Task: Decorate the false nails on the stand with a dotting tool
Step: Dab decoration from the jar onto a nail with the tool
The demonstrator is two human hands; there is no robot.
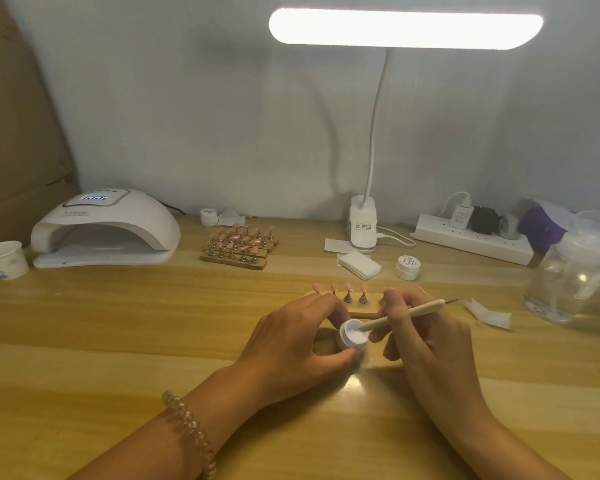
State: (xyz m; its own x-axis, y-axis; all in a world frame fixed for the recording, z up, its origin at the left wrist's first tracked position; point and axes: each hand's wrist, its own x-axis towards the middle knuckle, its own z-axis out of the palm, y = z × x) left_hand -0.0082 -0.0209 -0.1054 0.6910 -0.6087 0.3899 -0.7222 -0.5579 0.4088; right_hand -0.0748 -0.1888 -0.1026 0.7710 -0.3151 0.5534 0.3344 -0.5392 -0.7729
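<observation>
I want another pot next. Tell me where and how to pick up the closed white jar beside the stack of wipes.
Best pinch the closed jar across its round side wall, coming down from above. It stands upright, short and lidded; the wipes lie apart on its left.

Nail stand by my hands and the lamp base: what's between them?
A stack of white wipes lies between the nail stand and the lamp base, per the head view.

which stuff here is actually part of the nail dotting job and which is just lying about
In use: dotting tool in the right hand; open pot held by the left hand; stand of false nails behind them.
Lying about: nail lamp, paper cup, spare nail stands, closed pot, wipes, power strip, clear bottle.
</observation>
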